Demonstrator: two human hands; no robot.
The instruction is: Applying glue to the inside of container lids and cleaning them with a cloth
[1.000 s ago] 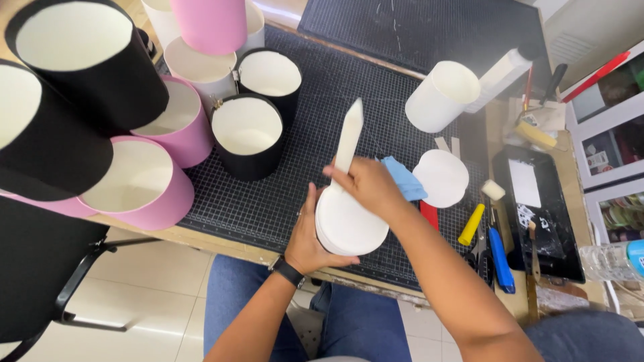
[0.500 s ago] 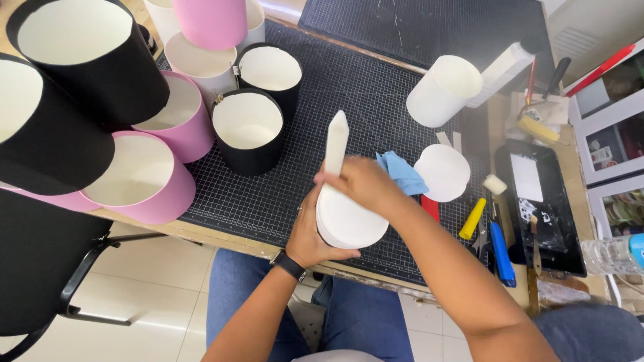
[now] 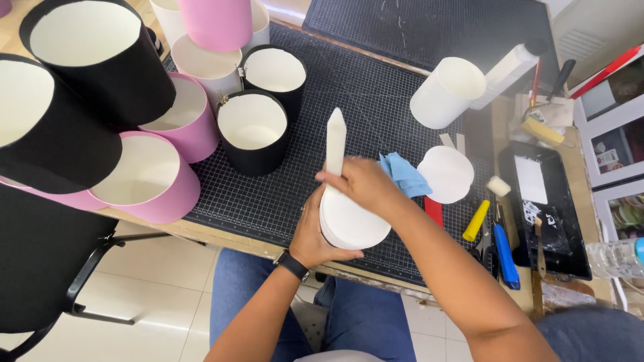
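Left hand (image 3: 315,231), grip clamped round the side of a white cylinder box (image 3: 353,221), holds it at the near edge of the counter (image 3: 221,234), over the lap. Right hand (image 3: 362,188), grip closed on a cream folding tool (image 3: 335,141), presses it against the box rim, point up. Risk: box overhangs the edge; a hard stroke could slip it from the left hand or crease the paper wall. Just beyond: blue cloth (image 3: 404,175), white disc (image 3: 445,174). Farther: black and pink cylinders (image 3: 253,131) toward the far left corner.
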